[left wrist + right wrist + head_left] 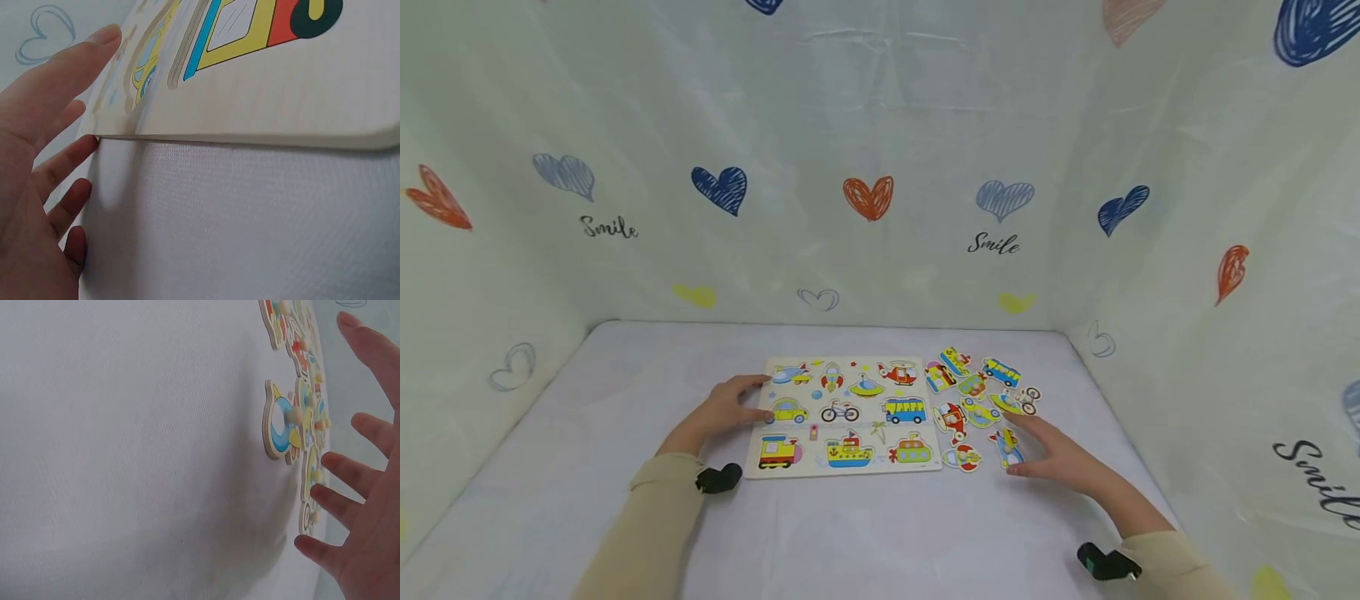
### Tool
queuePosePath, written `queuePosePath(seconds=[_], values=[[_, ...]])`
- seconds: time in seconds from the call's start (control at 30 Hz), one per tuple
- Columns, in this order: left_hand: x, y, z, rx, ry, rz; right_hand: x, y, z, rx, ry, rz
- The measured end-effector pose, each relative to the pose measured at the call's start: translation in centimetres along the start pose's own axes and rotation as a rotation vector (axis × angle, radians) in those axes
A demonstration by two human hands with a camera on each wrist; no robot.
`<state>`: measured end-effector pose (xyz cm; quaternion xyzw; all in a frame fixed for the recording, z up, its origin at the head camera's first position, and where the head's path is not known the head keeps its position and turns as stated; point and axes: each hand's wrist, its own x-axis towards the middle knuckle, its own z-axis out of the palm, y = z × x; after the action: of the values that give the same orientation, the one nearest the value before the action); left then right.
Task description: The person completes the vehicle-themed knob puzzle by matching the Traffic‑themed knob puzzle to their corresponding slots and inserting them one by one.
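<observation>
A wooden vehicle puzzle board [815,457] lies flat on the table, its picture spaces showing a train, boat, bus and others. My left hand [722,407] is at the board's left edge, fingers extended; in the left wrist view a fingertip [87,145] meets the board's corner [125,128]. Right of the board lies a cluster of pegged puzzle pieces. Over its near right side my right hand [1063,457] spreads its fingers, holding nothing. Closest to its thumb is the blue airplane piece [1009,450], whose round wooden peg [294,416] stands up in the right wrist view.
Beside the board lie the rocket piece [964,457], helicopter piece [952,420], car piece [980,412] and bus piece [1002,372]. A bicycle piece [1028,400] overlaps the saucer piece [1004,404]. Heart-printed cloth [925,275] walls the white table [850,542] behind and at the sides.
</observation>
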<state>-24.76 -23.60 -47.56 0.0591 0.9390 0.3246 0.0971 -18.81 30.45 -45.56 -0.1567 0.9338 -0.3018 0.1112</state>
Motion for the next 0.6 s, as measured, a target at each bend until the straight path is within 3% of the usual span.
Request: queuePosePath(seconds=[0.3,0.5,0.6], values=[[-0.2,-1.0,0.4,-0.068,-0.004,0.012,1.0,0.1,0.6,-0.038,-0.019,-0.032],[-0.1,-1.3,0.6,-0.045,-0.003,0.017,1.8,0.8,0.5,-0.065,-0.006,-0.105],[-0.3,-1.2,0.5,-0.025,-0.014,0.016,2.2,1.1,0.4,-0.028,-0.018,-0.091]])
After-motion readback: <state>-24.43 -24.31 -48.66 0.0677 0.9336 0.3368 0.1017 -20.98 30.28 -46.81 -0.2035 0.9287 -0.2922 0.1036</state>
